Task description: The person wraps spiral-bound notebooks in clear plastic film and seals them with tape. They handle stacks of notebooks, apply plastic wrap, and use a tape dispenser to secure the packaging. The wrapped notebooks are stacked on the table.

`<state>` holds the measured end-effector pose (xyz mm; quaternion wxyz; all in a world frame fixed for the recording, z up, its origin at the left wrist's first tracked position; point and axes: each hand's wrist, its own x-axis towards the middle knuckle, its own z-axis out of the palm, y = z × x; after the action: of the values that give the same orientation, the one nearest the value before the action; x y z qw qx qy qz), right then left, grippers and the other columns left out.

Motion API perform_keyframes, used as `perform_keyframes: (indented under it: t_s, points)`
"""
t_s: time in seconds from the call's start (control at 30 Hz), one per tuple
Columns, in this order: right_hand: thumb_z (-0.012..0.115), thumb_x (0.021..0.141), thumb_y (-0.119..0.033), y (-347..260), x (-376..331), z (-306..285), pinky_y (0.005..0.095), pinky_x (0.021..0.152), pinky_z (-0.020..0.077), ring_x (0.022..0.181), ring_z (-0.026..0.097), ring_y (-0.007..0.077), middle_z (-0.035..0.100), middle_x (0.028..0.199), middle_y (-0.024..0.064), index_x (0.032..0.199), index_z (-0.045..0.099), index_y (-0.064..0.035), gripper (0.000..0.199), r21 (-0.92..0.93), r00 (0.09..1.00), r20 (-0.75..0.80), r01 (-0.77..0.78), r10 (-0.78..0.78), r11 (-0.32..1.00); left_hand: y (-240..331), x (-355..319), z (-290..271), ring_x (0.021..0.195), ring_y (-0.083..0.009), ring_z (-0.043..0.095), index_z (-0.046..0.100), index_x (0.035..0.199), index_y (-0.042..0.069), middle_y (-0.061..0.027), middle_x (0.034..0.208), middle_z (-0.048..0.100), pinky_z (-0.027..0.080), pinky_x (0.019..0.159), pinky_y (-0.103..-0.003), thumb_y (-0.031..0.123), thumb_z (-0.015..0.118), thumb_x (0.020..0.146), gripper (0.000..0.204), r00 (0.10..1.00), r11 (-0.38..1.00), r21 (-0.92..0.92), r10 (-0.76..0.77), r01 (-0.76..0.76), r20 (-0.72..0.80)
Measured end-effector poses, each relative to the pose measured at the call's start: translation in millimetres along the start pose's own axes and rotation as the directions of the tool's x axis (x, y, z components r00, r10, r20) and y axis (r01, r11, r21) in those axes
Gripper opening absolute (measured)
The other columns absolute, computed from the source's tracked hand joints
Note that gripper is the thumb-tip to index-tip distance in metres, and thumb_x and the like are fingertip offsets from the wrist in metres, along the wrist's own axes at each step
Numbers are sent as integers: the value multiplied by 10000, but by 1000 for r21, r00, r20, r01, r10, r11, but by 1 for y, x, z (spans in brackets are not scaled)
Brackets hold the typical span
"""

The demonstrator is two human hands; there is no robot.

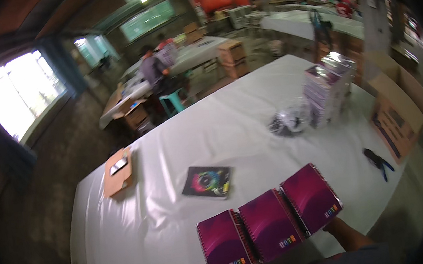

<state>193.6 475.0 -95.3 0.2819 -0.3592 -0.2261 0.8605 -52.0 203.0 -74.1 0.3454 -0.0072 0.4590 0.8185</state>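
Right hand: hidden under the right notebook; only the forearm shows, rising from the lower edge. Grip cannot be told.
Left hand: barely in view under the left notebook; grip cannot be told.
Row: three purple spiral notebooks fanned side by side, middle notebook between, spines running away from the person.
Beyond the row: dark booklet on the white table, up-left; black pliers right.
Nearer hand: right, to the right notebook.
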Motion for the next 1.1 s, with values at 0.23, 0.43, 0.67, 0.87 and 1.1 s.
perform_keyframes:
  t_s: [0.23,0.43,0.67,0.87,1.1]
  points:
    - [524,878,-271,-122,5,-96,348,998,352,1170,444,207,446,1318,50,1309,415,-106,474,47,992,-77,108,-105,993,-103,-5,128,1188,-270,448,341,1345,135,-86,1317,433,401,983,-440,538,418,893,610,983,991,62,-124,116,136]
    - [534,874,-263,-233,35,-161,347,997,350,1168,444,205,444,1319,50,1308,416,-102,478,60,979,-100,182,-175,981,-177,2,248,1187,-268,448,343,1343,137,-84,1312,436,401,983,-440,540,421,891,611,949,978,93,-203,185,243]
    - [546,869,-255,-327,85,-206,346,996,349,1166,443,203,441,1320,51,1307,417,-96,483,84,962,-93,265,-257,961,-235,25,344,1185,-266,449,344,1341,138,-82,1306,439,402,982,-439,543,425,889,611,927,978,81,-208,193,312]
    - [556,864,-248,-355,86,-258,346,995,348,1164,443,201,438,1322,51,1306,418,-92,488,123,951,-98,304,-294,945,-269,39,376,1183,-264,449,345,1339,140,-81,1300,441,403,982,-439,545,428,888,612,930,981,46,-195,190,312]
    - [568,859,-239,-379,95,-280,345,994,346,1162,443,199,435,1323,52,1305,419,-87,494,208,928,-13,366,-372,907,-297,44,405,1181,-261,449,346,1336,142,-79,1294,444,404,982,-438,548,432,886,613,934,984,26,-176,177,311]
